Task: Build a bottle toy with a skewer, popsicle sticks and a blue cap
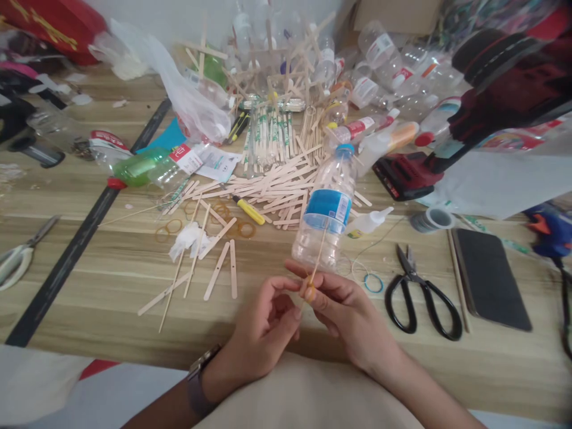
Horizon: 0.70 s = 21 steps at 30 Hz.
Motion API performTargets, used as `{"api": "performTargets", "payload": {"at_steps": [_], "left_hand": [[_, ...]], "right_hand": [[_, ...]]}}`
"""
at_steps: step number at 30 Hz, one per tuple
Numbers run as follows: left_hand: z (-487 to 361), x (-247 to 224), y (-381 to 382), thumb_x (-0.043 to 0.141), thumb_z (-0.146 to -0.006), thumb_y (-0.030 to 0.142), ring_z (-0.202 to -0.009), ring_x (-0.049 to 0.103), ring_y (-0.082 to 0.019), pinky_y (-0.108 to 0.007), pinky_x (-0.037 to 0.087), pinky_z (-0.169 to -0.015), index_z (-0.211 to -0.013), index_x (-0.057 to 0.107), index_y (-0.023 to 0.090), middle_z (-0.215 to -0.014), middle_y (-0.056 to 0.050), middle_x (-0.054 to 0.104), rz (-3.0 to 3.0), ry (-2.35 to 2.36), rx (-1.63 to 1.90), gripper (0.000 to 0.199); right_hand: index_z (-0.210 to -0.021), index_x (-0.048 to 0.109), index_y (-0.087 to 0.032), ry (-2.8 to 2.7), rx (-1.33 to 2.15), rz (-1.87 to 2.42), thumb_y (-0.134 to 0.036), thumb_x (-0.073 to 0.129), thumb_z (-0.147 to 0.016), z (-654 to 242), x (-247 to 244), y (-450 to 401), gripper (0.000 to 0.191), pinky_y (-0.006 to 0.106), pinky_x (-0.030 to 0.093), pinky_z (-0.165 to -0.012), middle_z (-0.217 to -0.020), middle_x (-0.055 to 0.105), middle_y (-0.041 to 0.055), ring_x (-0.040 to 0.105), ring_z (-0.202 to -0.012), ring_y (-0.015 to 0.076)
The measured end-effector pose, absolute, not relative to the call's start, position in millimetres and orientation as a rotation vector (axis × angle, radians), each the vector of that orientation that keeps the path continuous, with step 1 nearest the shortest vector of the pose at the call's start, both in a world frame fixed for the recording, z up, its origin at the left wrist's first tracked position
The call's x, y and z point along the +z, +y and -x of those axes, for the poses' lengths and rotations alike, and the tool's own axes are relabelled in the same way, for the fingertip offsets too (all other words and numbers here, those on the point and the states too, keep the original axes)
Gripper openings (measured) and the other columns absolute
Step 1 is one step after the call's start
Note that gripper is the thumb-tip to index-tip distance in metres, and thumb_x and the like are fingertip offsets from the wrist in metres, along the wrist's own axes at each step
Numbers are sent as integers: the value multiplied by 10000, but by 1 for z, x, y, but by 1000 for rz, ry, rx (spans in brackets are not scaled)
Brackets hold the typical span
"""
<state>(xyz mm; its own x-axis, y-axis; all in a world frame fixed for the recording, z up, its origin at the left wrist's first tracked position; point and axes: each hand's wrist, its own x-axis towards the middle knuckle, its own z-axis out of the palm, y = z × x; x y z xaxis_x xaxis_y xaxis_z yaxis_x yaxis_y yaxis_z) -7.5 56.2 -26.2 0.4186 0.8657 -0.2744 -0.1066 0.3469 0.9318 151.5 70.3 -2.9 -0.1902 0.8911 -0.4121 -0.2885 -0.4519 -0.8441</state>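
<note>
A thin wooden stick (320,247) rises at a slant from between my hands, with a small yellowish rubber band around its lower part. My right hand (342,301) pinches the stick at the band. Close against it, my left hand (274,325) has its fingers curled, thumb and fingertips together at the stick's lower end. Just beyond my fingers stands a clear plastic bottle (337,179) with a blue label and blue cap. To the left, more thin sticks (192,262) and flat craft sticks (217,271) lie near a crumpled white tissue (190,238).
Black-handled scissors (413,286), a phone (491,277) and a tape roll (432,219) lie at the right. Behind are piled craft sticks (286,190), a yellow cutter (250,210), a green bottle (143,167) and a red power tool (411,173). White-handled scissors (18,259) lie far left.
</note>
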Motion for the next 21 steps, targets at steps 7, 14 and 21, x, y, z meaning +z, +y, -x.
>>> {"api": "performTargets", "payload": {"at_steps": [7, 14, 21], "left_hand": [[23, -12, 57, 522, -909, 289, -598, 488, -102, -215, 380, -560, -904, 552, 192, -706, 16, 566, -1144, 1140, 605, 102], [45, 11, 72, 507, -907, 189, -562, 491, -83, -202, 360, -521, -903, 717, 195, -724, 7, 555, -1902, 1182, 647, 210], [32, 4, 95, 525, -885, 199, -617, 577, -123, -234, 410, -596, -834, 714, 168, -691, -3, 652, -1983, 1509, 623, 198]], "right_hand": [[-758, 643, -167, -1032, 1581, 1362, -508, 625, -853, -156, -12, 72, 355, 180, 240, -327, -495, 524, -58, 350, -309, 34], [-748, 596, -173, -1072, 1579, 1321, -516, 628, -851, -155, -12, 69, 359, 232, 494, -511, -664, 638, 3, 603, -502, 103], [-767, 584, -176, -1031, 1632, 1210, -520, 645, -853, -151, -15, 63, 360, 241, 527, -585, -734, 675, 14, 664, -577, 112]]}}
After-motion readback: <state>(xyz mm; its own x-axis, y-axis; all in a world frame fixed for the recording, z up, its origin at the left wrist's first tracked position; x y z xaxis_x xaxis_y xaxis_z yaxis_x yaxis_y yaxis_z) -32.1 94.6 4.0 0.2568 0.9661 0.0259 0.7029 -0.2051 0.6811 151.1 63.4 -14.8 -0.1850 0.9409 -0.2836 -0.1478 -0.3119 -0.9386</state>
